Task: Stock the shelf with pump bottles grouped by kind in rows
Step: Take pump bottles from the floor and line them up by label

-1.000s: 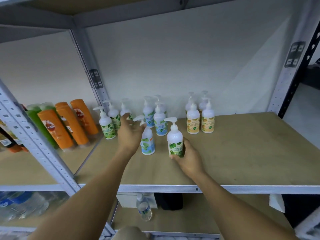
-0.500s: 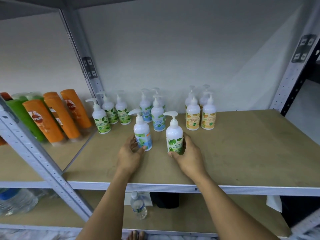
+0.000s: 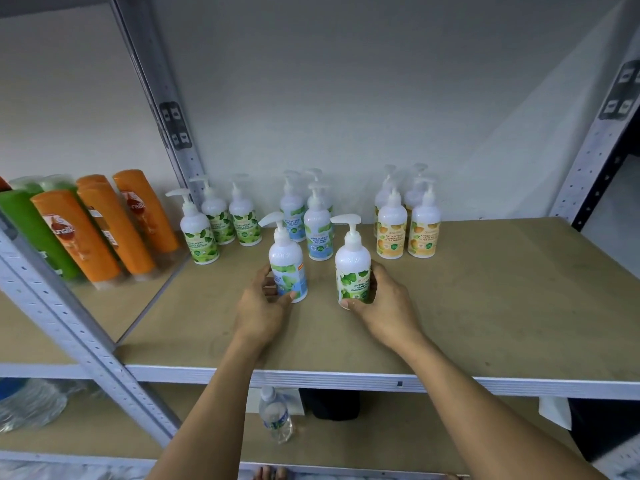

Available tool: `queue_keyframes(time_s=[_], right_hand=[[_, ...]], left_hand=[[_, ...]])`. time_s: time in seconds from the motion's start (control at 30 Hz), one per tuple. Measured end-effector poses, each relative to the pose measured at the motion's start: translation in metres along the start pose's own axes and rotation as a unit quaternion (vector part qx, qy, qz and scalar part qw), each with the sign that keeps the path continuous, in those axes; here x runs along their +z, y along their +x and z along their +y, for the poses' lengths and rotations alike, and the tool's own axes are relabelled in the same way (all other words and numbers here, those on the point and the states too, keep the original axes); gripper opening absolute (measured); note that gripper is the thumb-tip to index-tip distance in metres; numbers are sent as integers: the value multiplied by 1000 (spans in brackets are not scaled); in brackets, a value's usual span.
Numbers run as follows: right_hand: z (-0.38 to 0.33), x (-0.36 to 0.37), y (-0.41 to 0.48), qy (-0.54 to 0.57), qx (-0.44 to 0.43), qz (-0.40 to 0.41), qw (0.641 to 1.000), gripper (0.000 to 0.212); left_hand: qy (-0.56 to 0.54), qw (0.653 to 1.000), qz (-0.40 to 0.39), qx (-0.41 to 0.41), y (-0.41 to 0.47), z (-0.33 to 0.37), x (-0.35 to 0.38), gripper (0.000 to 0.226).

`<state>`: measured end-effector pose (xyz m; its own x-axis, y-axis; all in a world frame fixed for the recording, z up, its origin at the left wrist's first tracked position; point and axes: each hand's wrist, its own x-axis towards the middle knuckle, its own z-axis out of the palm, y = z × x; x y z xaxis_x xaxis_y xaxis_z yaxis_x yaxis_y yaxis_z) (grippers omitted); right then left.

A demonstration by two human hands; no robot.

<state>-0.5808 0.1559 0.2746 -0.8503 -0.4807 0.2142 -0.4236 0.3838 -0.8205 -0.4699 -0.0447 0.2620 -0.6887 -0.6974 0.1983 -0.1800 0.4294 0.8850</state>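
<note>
Stockroom scene: you face grey slotted-steel racking with bare board shelves, set against a plain white wall. Retail goods stand in multiples. Green-label pump bottles, blue-label pump bottles and orange-label pump bottles, marked antibacterial hand wash, line the back. Orange shampoo bottles and green ones fill the neighbouring bay. A water bottle stands on the deck below. Whether this is a shop's back room cannot be told.
</note>
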Motion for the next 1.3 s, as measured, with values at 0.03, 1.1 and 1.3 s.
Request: queue_keyframes(time_s=[0.03, 1.1, 1.3], right_hand=[[1, -3, 2, -6, 3, 2, 1000, 68], [10, 18, 0, -293, -156, -141, 933, 73], [5, 22, 1, -335, -137, -161, 918, 70]], left_hand=[[6, 1000, -1, 1, 1, -1, 0, 57], [-39, 999, 7, 7, -5, 0, 6, 65], [-46, 998, -29, 17, 3, 1, -2, 66]])
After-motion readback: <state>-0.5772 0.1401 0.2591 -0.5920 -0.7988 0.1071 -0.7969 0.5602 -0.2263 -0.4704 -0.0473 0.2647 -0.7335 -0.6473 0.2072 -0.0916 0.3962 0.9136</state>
